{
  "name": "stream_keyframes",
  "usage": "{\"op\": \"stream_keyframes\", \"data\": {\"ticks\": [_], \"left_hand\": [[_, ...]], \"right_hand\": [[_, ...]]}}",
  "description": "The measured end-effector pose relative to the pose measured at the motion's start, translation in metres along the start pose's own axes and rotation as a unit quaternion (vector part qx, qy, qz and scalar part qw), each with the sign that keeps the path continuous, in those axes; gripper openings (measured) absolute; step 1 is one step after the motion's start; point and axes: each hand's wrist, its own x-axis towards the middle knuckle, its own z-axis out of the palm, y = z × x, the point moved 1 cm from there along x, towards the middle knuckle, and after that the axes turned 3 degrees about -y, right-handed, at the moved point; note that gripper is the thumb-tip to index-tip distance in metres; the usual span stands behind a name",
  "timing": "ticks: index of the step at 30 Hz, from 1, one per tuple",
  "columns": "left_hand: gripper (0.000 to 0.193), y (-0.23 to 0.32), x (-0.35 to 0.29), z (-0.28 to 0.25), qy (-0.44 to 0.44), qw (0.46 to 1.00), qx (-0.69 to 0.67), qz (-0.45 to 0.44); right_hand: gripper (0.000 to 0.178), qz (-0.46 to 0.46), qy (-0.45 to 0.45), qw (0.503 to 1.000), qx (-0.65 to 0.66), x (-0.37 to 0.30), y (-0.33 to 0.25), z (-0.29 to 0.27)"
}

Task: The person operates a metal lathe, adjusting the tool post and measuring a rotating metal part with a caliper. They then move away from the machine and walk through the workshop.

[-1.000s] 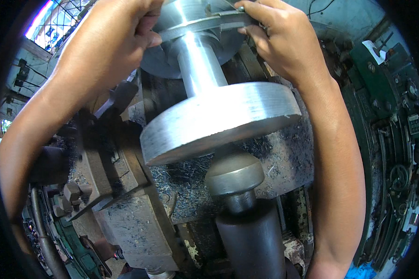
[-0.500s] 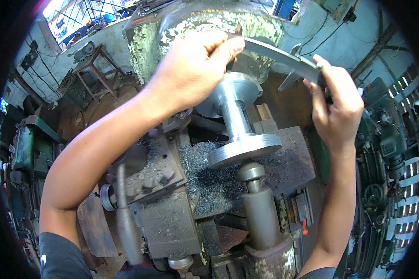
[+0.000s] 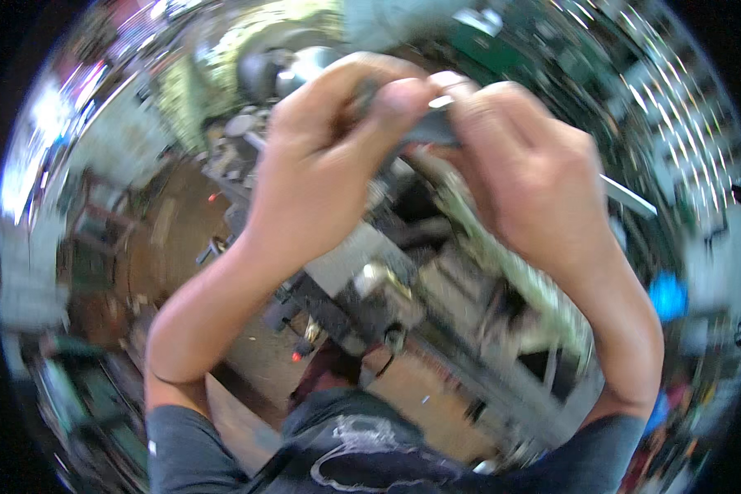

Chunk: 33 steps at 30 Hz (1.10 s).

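Note:
My left hand [image 3: 325,156] and my right hand [image 3: 527,169] are raised close together over the lathe, both with fingers closed. Between their fingertips shows a grey piece of the vernier caliper [image 3: 432,130], blurred by motion and mostly covered by the hands. A thin pale metal strip [image 3: 630,196] shows beyond the right wrist; whether it belongs to the caliper I cannot tell. Past my left fingers, part of a shiny round metal workpiece [image 3: 309,66] shows at the lathe's headstock end.
The lathe bed [image 3: 477,395] runs diagonally below my hands, with its carriage [image 3: 346,259] in the middle. A small stand [image 3: 103,218] is on the brown floor at left. Green machinery [image 3: 502,49] stands at the far right, and a blue object [image 3: 668,296] is beside my right forearm.
My view has swung, so the lathe lies diagonally and the workpiece is at upper left. My hands, spread along the caliper before, have come together around it.

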Motion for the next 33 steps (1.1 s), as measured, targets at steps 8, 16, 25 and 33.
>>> {"op": "stream_keyframes", "data": {"ticks": [8, 16, 25, 33], "left_hand": [[0.010, -0.005, -0.159, 0.038, -0.194, 0.953, -0.162, -0.165], [0.018, -0.071, -0.243, 0.026, -0.220, 0.899, -0.137, -0.352], [0.022, -0.102, -0.312, -0.044, -0.319, 0.872, -0.044, -0.370], [0.012, -0.134, -0.404, -0.145, -0.249, 0.811, -0.036, -0.528]], "right_hand": [[0.029, 0.211, -0.147, 0.963, 0.082, -0.211, -0.129, -0.062], [0.021, 0.518, -0.014, 0.842, 0.152, -0.392, -0.270, -0.004], [0.023, 0.855, 0.192, 0.477, -0.064, -0.473, -0.351, 0.044], [0.024, 0.798, 0.205, 0.551, 0.128, -0.439, -0.308, 0.092]]}}
